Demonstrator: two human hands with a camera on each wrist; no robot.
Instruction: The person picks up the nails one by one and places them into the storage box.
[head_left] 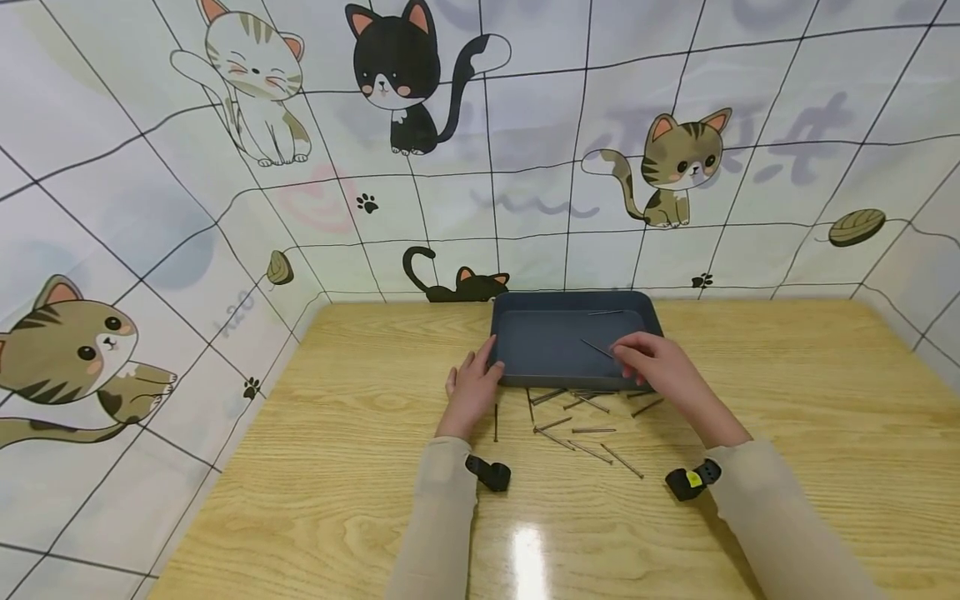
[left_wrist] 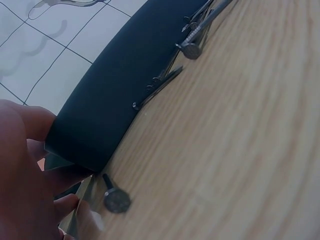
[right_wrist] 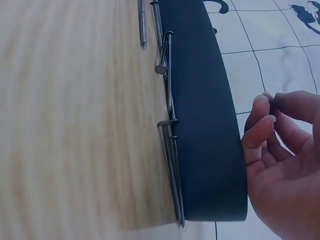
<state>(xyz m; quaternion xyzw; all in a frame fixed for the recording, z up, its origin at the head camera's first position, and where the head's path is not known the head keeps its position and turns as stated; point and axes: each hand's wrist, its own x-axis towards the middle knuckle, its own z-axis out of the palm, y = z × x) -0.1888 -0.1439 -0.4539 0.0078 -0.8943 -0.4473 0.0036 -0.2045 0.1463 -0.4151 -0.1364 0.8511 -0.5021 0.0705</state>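
Note:
A dark blue-grey tray [head_left: 566,350] stands on the wooden table near the back. My left hand [head_left: 474,390] grips its left end, thumb at the rim and fingers against the outer wall [left_wrist: 95,145]. Over the tray's right part, my right hand [head_left: 643,360] pinches a nail [head_left: 597,348] between thumb and fingertips, its free end pointing left over the tray floor. In the right wrist view, the pinching fingertips show beyond the tray's rim, but the nail is hidden. Another nail [head_left: 606,312] lies inside the tray near its back wall.
Several loose nails [head_left: 594,430] are scattered on the table [head_left: 360,500] in front of the tray, some right along its front wall [right_wrist: 205,150]. One nail [head_left: 496,423] lies close to my left hand. A cat-patterned sheet [head_left: 525,192] hangs behind the tray and at the sides.

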